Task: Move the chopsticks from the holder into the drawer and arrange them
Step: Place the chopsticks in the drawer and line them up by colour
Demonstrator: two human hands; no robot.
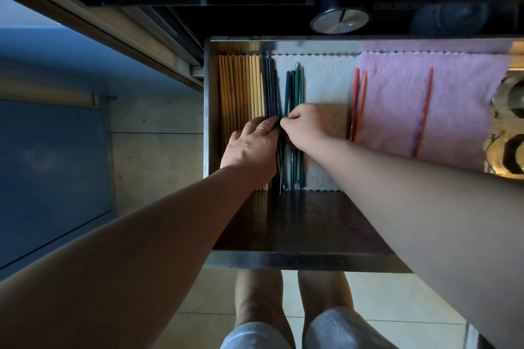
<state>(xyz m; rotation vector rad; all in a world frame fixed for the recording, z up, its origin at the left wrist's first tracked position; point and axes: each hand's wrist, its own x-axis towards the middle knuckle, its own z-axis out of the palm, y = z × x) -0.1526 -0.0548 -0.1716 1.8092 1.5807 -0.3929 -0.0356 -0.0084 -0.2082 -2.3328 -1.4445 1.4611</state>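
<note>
The open drawer with metal rim (306,259) stands pulled out in front of the person, and both hands reach into its left part. At the far left lie the pale bamboo chopsticks (238,88), packed side by side in a neat row. Just beside them, to the right, lie the dark navy chopsticks (269,88), also parallel to each other.

The left hand (251,147), which wears a silver ring (261,128), rests palm down over the near part of the bamboo row. Its fingers stretch to the right and the fingertips press on the dark navy chopsticks. The right hand (304,122) comes from the other side with curled fingers and pinches the dark navy chopsticks at about their middle. The fingertips of both hands almost touch each other there.

Under the right wrist runs a small group of blue and green chopsticks (296,88), on a white paper towel (326,79). More to the right, well apart from the hands, a red and orange pair of chopsticks (357,105) lies at the edge of a pink cloth (397,88). One single red-purple chopstick (424,113) lies alone on this cloth, a little tilted.
</note>
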